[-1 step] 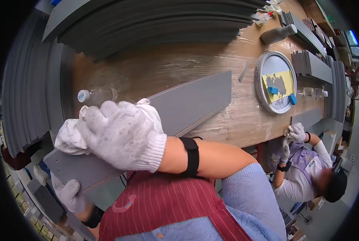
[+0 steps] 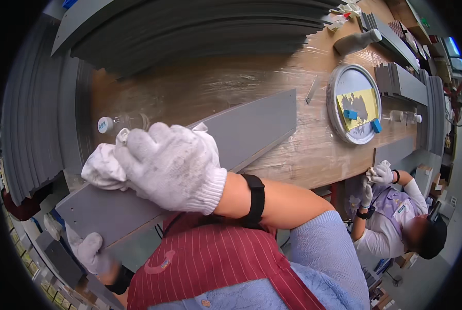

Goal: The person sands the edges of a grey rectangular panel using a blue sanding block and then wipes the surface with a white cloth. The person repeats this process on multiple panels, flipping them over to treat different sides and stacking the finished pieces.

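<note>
A long grey board [image 2: 251, 124] lies slantwise across the table's near edge, its lower left end sticking out past it. My right hand [image 2: 174, 165], in a soiled white knit glove, is closed on a bunched white cloth [image 2: 104, 168] and presses it down on the board's top face. Folds of the cloth show on both sides of the glove. At the near left end, my left hand [image 2: 90, 250], gloved too, grips the board's edge; the thumb shows at the corner and the fingers are partly hidden.
Behind stands a tall stack of grey boards [image 2: 200, 31], with more boards [image 2: 35, 113] at left. A clear bottle [image 2: 130, 123] lies near my right hand. To the right are a round lid [image 2: 334, 98] with blue blocks, a grey bottle [image 2: 357, 42] and a gloved co-worker [image 2: 396, 217].
My right hand and the cloth have slid a little to the right along the board. The left hand and the board look the same.
</note>
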Tool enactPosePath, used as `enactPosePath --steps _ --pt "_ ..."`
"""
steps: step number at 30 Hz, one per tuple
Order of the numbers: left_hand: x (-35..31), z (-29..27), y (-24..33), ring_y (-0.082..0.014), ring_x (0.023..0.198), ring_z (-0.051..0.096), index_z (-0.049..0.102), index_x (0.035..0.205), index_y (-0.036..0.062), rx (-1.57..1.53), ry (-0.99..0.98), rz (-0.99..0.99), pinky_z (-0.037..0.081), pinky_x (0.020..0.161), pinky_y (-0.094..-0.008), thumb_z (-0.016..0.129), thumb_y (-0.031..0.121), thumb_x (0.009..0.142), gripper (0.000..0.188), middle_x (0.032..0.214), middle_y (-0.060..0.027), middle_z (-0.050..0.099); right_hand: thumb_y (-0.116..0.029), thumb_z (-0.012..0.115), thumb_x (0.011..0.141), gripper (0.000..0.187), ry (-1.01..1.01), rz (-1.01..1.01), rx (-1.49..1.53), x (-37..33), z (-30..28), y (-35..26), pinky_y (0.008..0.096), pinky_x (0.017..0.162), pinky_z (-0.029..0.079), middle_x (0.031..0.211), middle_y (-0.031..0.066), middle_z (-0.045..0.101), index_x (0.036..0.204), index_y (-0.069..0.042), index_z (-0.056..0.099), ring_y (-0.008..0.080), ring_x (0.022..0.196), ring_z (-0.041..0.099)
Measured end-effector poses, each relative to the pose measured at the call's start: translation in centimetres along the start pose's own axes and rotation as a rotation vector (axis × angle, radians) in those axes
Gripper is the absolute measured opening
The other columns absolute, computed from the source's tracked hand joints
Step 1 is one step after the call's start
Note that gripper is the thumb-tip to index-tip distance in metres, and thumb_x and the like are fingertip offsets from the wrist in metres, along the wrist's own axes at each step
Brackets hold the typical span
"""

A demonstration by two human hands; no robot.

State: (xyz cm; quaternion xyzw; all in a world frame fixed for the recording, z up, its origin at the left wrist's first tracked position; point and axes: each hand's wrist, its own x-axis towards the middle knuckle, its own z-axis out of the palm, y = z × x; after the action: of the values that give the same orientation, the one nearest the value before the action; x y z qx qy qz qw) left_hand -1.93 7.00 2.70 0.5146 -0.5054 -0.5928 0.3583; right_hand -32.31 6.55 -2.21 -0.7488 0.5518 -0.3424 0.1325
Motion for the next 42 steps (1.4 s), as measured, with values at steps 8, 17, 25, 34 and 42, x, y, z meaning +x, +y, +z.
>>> enactPosePath --steps 8,17,25,34,42 --pt "-1.0 -4.2 -2.9 -0.0292 0.113 0.063 0.041 0.146 -0.0063 0.013 0.188 0.058 0.049 0.101 -0.0400 0.065 0.001 0.067 0.083 0.131 -0.0197 0.058 -0.022 0.055 0.097 0.031 0.339 0.594 -0.291 -11.9 -1.5 16.3 0.0472 0.087 0.050 0.112 0.0218 0.063 0.119 -0.002 0.064 0.0404 0.100 0.061" --pt "1.6 0.5 -2.7 -0.0291 0.118 0.062 0.045 0.141 -0.0044 -0.219 0.171 -0.071 0.048 0.105 -0.0412 0.060 0.007 0.084 0.060 0.132 -0.0199 0.058 -0.006 0.055 0.090 0.051 0.190 0.674 -0.417 -19.0 -1.3 23.1 0.0494 0.084 0.051 0.106 0.0193 0.063 0.138 -0.022 0.056 0.0408 0.099 0.062" --pt "2.6 -0.7 -4.8 -0.0267 0.111 0.065 0.054 0.135 0.0047 -1.080 -0.052 -0.279 0.056 0.093 -0.0427 0.045 0.055 0.102 0.061 0.122 -0.0138 0.065 -0.001 0.052 0.092 0.050 -0.029 0.564 -0.438 -15.9 0.0 12.6 0.0451 0.094 0.049 0.128 0.0205 0.060 0.140 -0.012 0.054 0.0395 0.111 0.061" --pt "2.8 0.3 -3.7 -0.0335 0.112 0.066 0.053 0.137 0.0034 -1.138 -0.157 -0.290 0.056 0.093 -0.0501 0.043 0.056 0.102 0.064 0.127 -0.0182 0.063 -0.010 0.063 0.079 0.045 -0.211 0.182 -0.346 -5.9 3.3 -4.6 0.0381 0.073 0.057 0.111 0.0109 0.064 0.124 -0.012 0.061 0.0283 0.085 0.066" --pt "3.3 -0.7 -4.9 -0.0384 0.117 0.063 0.051 0.139 0.0020 -1.266 -0.255 -0.351 0.053 0.097 -0.0566 0.044 0.058 0.100 0.068 0.131 -0.0206 0.060 -0.011 0.071 0.073 0.042 -0.105 0.252 -0.440 -10.6 1.7 -2.0 0.0363 0.069 0.056 0.105 0.0056 0.064 0.115 -0.019 0.068 0.0261 0.083 0.066"
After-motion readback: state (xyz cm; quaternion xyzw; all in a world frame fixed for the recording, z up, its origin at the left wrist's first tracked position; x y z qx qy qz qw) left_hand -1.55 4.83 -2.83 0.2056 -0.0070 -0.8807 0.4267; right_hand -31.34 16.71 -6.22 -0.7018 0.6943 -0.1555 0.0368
